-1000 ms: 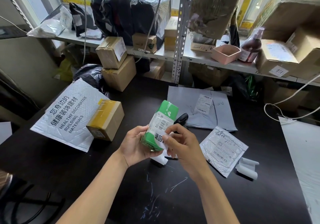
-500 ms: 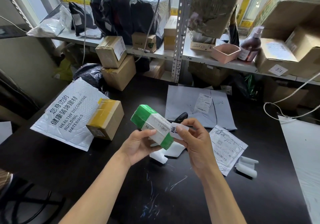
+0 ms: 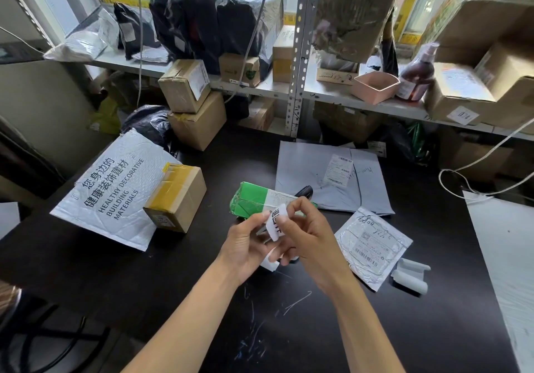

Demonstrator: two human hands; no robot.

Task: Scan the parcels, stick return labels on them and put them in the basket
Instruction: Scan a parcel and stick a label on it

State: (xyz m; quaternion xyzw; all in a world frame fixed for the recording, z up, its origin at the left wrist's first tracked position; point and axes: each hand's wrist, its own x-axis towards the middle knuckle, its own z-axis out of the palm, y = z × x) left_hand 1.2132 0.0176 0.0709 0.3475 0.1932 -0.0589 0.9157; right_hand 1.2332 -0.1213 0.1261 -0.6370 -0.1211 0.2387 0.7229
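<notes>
Spreading out under both hands: wide black tabletop (image 3: 375,329), scuffed with pale scratches. Beyond the hands, resting on it, green-and-white taped parcel box (image 3: 254,200), lying flat, apparently touching the fingertips or just behind them; cannot tell which. Farther behind the right hand, flat grey plastic mailer bag (image 3: 306,170) with a printed slip. Off to the left of the left hand, large white bubble mailer (image 3: 115,187) printed with black lettering, and on it a brown cardboard box with yellow tape (image 3: 176,199). Just right of the right hand, small silvery padded mailer (image 3: 372,245); past that, curled white label backing strips (image 3: 410,276). Peeking out behind the right hand, black handheld scanner (image 3: 303,191), mostly hidden. No basket identifiable near the hands.

Between the hands, small white return label (image 3: 276,222) with black characters, held raised above the tabletop, bent along its length.

Risks, as a judgement: label curling onto itself or onto a fingertip, caused by the exposed adhesive and that bend; crooked or wrinkled placement on the parcel, caused by pressing one end down before aligning.

Left hand (image 3: 245,245): palm turned up and inward, thumb and forefinger pinching the label's left edge. Right hand (image 3: 309,234): back toward the camera, fingers curled, thumb and forefinger pinching the label's right edge. Forearms converging from below.
</notes>
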